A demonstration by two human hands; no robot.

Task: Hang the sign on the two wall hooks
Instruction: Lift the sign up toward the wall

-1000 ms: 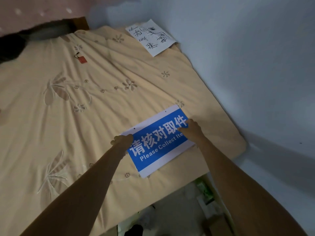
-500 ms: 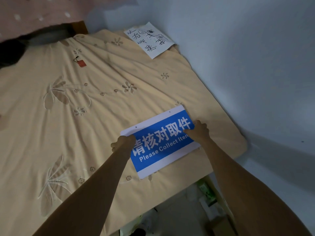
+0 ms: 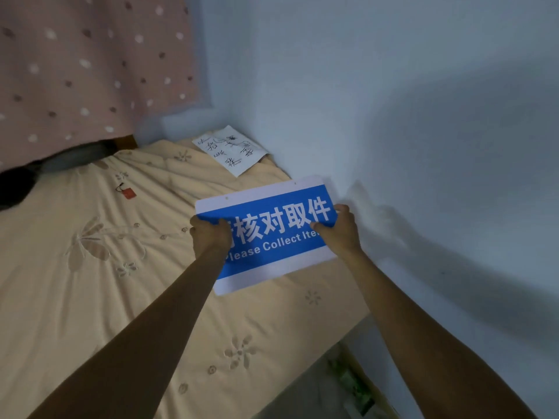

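Note:
A blue and white sign (image 3: 272, 237) with white Chinese characters and the words "Please Collect Ite…" is held in the air above the bed, slightly tilted, its face towards me. Two small holes sit in its white top strip. My left hand (image 3: 210, 234) grips its left edge and my right hand (image 3: 340, 229) grips its right edge, thumbs on the front. The pale blue wall (image 3: 393, 101) rises just to the right of the sign. No wall hooks show in this view.
A bed with a cream flowered quilt (image 3: 90, 252) fills the left and bottom. A handwritten paper sheet (image 3: 231, 149) lies at the bed's far corner by the wall. A pink spotted curtain (image 3: 75, 65) hangs at upper left. Clutter lies on the floor (image 3: 351, 385) at the bed's foot.
Both hands have closed on the sign and lifted it off the quilt, up and towards the wall. My view has tilted upward, showing more wall and curtain.

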